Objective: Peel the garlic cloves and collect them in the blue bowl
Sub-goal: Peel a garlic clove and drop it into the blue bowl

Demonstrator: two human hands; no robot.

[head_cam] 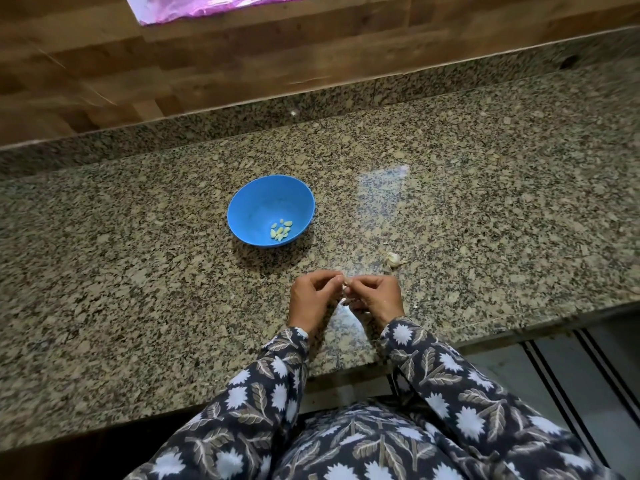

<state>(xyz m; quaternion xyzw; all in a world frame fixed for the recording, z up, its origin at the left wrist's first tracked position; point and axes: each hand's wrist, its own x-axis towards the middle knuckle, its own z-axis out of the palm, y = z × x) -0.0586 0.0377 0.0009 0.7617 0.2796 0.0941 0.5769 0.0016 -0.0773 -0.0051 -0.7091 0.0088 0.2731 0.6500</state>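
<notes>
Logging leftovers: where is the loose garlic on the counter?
Head view: the garlic lies on the counter right of the bowl, just beyond the right hand.

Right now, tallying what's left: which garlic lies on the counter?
The skin-on garlic beyond the right hand; that and the left hand pinch a clove; peeled cloves lie in the bowl.

Speckled granite worktop (138, 271) with raised back edge, wood-panelled wall (104, 64) behind, pink-lit window (214, 5) above, grey floor (519, 375) lower right

Left hand (311, 300) and right hand (376, 299) pinch, seemingly, one garlic clove (345, 289).
</notes>
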